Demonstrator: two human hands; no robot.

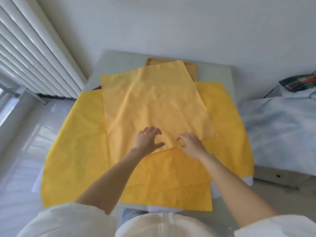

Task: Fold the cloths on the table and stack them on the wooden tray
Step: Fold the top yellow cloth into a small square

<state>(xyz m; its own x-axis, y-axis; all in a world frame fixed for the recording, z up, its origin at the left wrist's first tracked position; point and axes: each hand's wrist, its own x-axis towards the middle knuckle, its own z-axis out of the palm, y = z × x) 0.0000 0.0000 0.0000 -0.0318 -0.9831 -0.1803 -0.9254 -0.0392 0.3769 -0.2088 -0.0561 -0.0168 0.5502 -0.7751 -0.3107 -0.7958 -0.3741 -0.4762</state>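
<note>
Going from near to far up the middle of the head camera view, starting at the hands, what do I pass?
Left hand and right hand → pale yellow cloth → wooden tray → far table edge → white wall.

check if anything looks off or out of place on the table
The top yellow cloth lies askew, and its far end drapes over the wooden tray, covering most of it. Nothing looks spilled or damaged.
</note>
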